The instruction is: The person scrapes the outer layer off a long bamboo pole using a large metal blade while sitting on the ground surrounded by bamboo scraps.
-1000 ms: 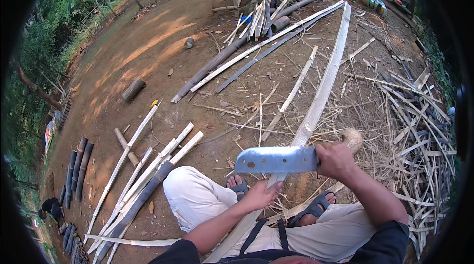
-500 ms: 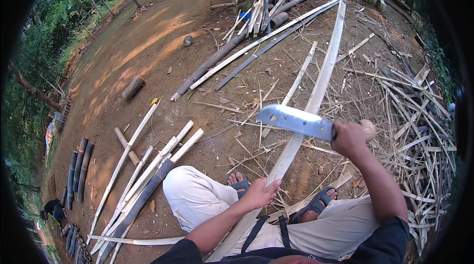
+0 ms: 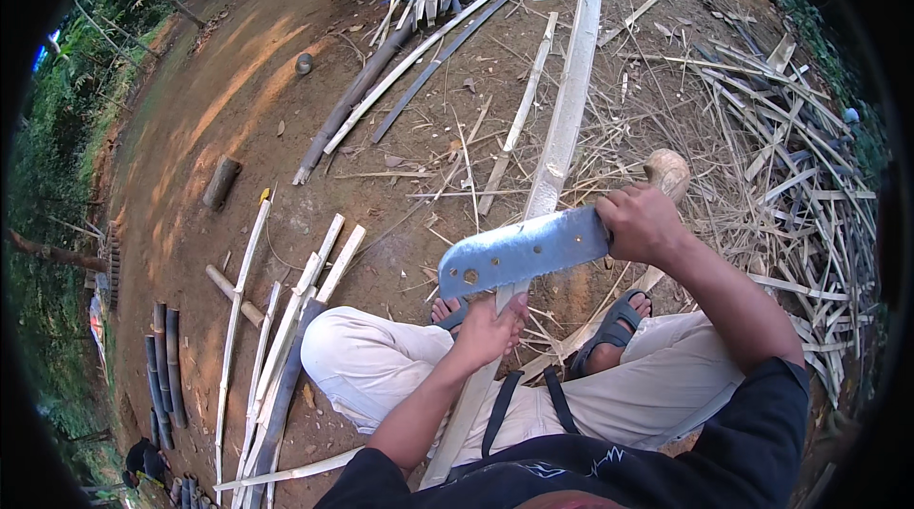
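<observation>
Over lap: right hand (image 3: 640, 221) grips cleaver (image 3: 522, 250); left hand (image 3: 487, 326) clasps bamboo strip (image 3: 560, 142), fingertips hidden.

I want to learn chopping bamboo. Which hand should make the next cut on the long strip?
Probably the right hand: it already grips the big knife above the long bamboo strip. The left hand is steadying the strip.

Blade (image 3: 522, 250): dull grey metal (probably steel); bamboo strip (image 3: 564, 128): pale, matt, fibrous.
</observation>
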Demonstrator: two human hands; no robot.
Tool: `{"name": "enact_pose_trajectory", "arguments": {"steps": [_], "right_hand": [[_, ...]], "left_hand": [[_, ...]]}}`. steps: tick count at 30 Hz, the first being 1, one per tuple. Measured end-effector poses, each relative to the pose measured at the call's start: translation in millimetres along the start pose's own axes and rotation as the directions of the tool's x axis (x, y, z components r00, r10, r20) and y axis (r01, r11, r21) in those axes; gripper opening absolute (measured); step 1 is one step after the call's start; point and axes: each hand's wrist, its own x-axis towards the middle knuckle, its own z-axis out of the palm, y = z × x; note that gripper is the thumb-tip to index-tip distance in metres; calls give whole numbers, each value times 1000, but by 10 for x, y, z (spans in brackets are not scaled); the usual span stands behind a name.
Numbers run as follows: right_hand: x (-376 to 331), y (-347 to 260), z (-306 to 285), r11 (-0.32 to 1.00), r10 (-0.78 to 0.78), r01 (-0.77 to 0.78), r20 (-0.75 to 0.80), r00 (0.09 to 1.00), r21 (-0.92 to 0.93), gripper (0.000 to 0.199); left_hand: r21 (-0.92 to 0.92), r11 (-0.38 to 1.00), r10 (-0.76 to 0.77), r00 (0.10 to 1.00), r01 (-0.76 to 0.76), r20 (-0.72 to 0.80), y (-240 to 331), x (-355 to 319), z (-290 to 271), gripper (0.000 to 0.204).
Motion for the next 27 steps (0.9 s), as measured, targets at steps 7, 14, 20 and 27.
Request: {"name": "enact_pose_trajectory", "arguments": {"steps": [7,14,20,27], "right_hand": [[148,458,-256,842,527,-534,86,845,83,14],[19,-331,0,998,-11,7,51,999,69,18],[109,-11,-9,1000,24,-23,-150,988,11,18],[154,222,-119,998,24,-36,-239,971,-46,16]], "left_hand": [[-102,994,31,1000,-30,1,-159,-55,-85,37],[-189,980,79,992,-60,95,-81,-112,-123,41],[-252,968,47,986,-5,161,151,-109,-159,40],[-294,956,54,981,3,185,166,-168,-168,40]]}}
